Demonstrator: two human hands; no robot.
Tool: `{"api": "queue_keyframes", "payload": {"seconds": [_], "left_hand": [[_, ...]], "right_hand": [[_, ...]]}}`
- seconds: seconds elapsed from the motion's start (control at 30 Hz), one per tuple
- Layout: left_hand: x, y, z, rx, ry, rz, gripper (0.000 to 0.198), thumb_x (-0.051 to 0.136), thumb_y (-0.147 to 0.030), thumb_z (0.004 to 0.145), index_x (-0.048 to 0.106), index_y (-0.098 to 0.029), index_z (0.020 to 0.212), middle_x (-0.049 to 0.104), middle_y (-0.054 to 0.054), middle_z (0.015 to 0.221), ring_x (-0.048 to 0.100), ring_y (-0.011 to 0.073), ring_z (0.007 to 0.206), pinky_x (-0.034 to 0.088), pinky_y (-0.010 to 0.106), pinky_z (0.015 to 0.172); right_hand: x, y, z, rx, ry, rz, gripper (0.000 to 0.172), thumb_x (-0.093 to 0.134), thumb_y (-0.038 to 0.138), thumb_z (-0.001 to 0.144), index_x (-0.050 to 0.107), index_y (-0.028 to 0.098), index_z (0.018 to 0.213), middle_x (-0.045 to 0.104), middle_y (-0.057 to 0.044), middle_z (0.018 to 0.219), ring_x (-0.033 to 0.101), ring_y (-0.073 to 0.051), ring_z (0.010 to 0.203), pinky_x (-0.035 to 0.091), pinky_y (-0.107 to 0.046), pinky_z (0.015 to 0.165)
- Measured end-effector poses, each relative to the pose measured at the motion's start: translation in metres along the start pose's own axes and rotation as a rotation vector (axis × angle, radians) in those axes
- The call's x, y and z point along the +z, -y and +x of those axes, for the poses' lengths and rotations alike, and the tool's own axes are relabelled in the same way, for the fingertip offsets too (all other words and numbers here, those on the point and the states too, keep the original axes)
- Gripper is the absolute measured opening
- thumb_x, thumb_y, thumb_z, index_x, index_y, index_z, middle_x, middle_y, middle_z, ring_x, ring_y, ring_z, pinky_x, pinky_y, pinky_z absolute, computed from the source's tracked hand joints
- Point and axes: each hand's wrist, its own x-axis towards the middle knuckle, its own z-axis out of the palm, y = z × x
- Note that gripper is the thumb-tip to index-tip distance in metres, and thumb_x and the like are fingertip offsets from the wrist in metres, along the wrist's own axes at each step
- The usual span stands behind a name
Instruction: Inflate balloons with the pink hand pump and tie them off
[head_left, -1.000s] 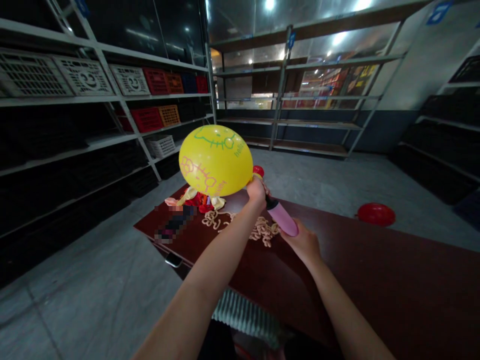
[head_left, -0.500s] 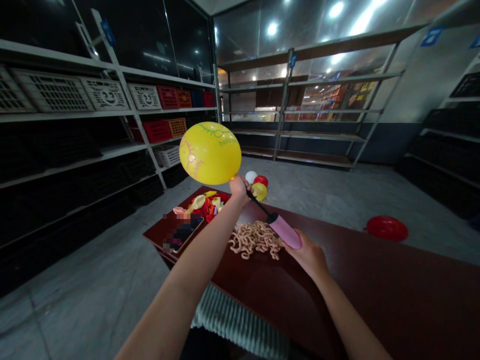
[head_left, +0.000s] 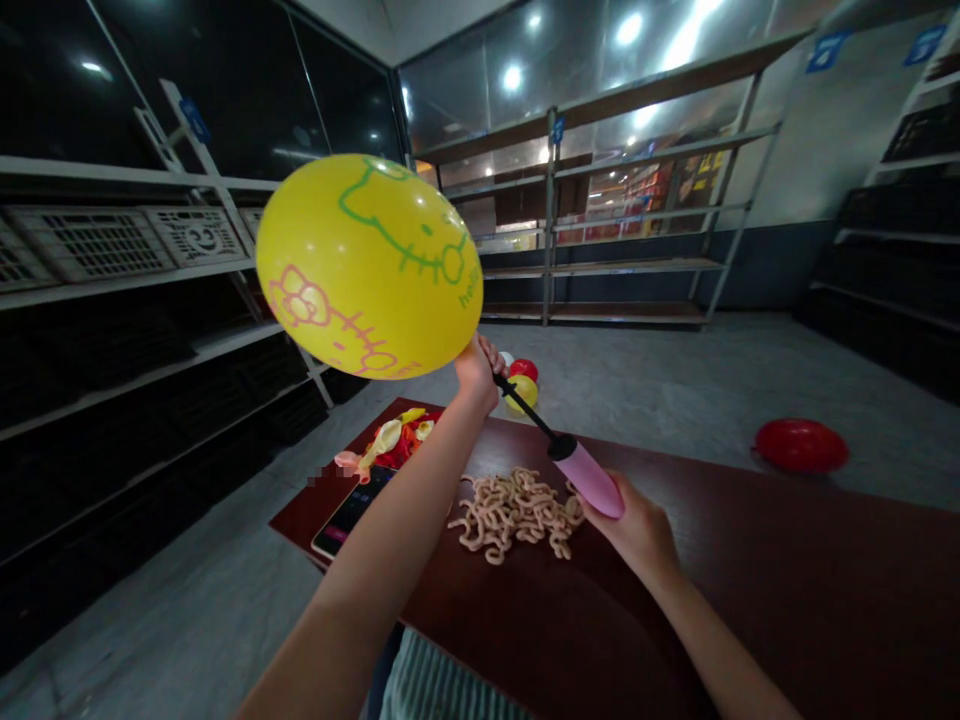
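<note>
Closed at the neck end of a large yellow balloon (head_left: 367,265), the left hand (head_left: 478,372) sits just past eleven o'clock from the heap of tan curls (head_left: 517,515), the heap serving as the middle of the dial in this view. The balloon hangs in the air toward eleven, printed with green and pink line drawings; its neck is hidden by the fingers. Clamped around the pink barrel of a hand pump (head_left: 583,474) is the right hand (head_left: 637,528), at three o'clock, with the barrel at two and the pump's black rod slanting up to meet the left hand. The curls lie loose on a dark red-brown table (head_left: 757,565). At nine o'clock rests a phone (head_left: 352,512), partly covered by the left forearm (head_left: 382,560), and at ten a pile of limp balloons (head_left: 397,440) in red, cream and yellow. Straight at twelve, beyond the table's far edge, a red balloon (head_left: 525,370) and a small yellow balloon (head_left: 523,393) show close together, with a sliver of white behind the left hand's fingers. Between two and three, a larger red balloon (head_left: 799,446) lies on the grey floor (head_left: 660,385).
</note>
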Motion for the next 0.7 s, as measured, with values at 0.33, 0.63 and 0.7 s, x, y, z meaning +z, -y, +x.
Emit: {"api": "queue_keyframes", "payload": {"seconds": [0.33,0.63,0.7], "left_hand": [[0.043,0.121,-0.022,-0.182,0.042,0.097,0.043,0.037,-0.018,0.094,0.031,-0.020,0.051,0.029,-0.006,0.036,0.027,0.0071,0.025,0.021,0.021,0.032],[0.036,0.115,-0.015,-0.252,-0.054,0.038,0.040,0.041,-0.017,0.092,0.033,-0.020,0.053,0.028,-0.005,0.035,0.026,0.0075,0.027,0.019,0.021,0.033],[0.031,0.113,-0.013,-0.285,-0.101,-0.015,0.038,0.046,-0.017,0.090,0.034,-0.020,0.054,0.028,-0.006,0.036,0.025,0.0067,0.027,0.018,0.021,0.033]], "right_hand": [[-0.002,-0.008,0.001,0.203,-0.114,-0.105,0.042,0.058,0.055,0.079,0.065,0.021,0.102,0.074,-0.006,0.079,0.070,-0.024,0.065,0.044,-0.029,0.055],[-0.002,-0.007,0.003,0.206,-0.066,-0.140,0.043,0.057,0.056,0.079,0.066,0.022,0.104,0.074,-0.005,0.077,0.069,-0.023,0.063,0.041,-0.028,0.054],[-0.005,-0.004,0.005,0.184,-0.060,-0.180,0.043,0.057,0.056,0.080,0.066,0.023,0.106,0.075,-0.004,0.079,0.069,-0.022,0.063,0.040,-0.028,0.054]]}}
